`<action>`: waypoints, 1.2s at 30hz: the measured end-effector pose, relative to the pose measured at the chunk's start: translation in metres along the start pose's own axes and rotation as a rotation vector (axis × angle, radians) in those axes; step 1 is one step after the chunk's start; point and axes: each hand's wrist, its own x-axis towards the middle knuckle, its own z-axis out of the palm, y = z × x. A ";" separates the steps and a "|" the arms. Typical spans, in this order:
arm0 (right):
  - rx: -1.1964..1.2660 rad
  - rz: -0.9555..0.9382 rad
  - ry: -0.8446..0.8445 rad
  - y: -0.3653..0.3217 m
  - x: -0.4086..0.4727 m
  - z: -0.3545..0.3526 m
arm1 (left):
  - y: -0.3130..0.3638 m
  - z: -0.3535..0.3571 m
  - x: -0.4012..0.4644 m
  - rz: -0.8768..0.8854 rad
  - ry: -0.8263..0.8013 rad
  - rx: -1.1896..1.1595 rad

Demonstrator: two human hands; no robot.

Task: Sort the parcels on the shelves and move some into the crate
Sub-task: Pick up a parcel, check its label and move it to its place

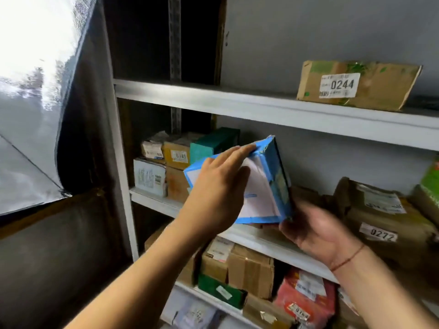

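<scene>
Blue tape along every edge of the parcel (273,179), white paper label on its broad face with some blue marks, narrow side dark with a greenish-yellow print. Held tilted in the air, in front of the middle shelf (249,236), near its front edge, upper corner pointing up and to the right.

Left hand (221,186) flat on the labelled face, fingers straight and close together, fingertips reaching the taped upper edge. Right hand (313,229) under the lower right corner of the parcel, palm up, fingers curled around the corner from below; somewhat blurred. Thin red thread (349,257) around the right wrist.

On the top shelf (213,100), toward the right end: brown carton (356,84) with green print and a white sticker reading 0244. At the left end of the middle shelf: stack of small boxes (161,167), one teal box (213,143) on top, at the back. At the right end of the same shelf: brown paper packages (384,217), one with a sticker reading 0272. On the lower shelf (190,288): cardboard box (251,269), dark green flat box (218,288), red bag (306,298) with white labels.

Left of the shelf frame: dark curtain (78,115) and a bright window (28,67).
</scene>
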 end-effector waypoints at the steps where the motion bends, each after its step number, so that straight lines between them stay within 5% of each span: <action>1: -0.022 -0.015 0.004 -0.002 -0.003 0.001 | 0.002 -0.002 0.000 -0.024 -0.019 -0.034; 4: -0.116 -0.176 -0.062 -0.006 -0.012 0.003 | 0.013 -0.018 -0.009 -0.209 -0.043 -0.225; 9: -0.601 -0.795 -0.127 -0.007 -0.044 0.003 | 0.018 -0.046 -0.055 -0.421 0.001 -0.352; 15: -0.955 -1.157 -0.086 0.008 -0.065 0.021 | -0.006 -0.028 -0.086 -0.295 0.204 -0.754; 20: -1.003 -1.579 -0.080 0.015 -0.066 0.045 | -0.014 -0.013 -0.086 -0.109 0.511 -0.788; 27: -0.908 -1.702 -0.034 -0.032 -0.038 0.073 | -0.011 -0.031 -0.006 -0.021 0.477 -0.607; 36: -0.919 -1.708 0.390 -0.109 0.014 0.107 | -0.025 -0.017 0.122 -0.091 0.439 -0.408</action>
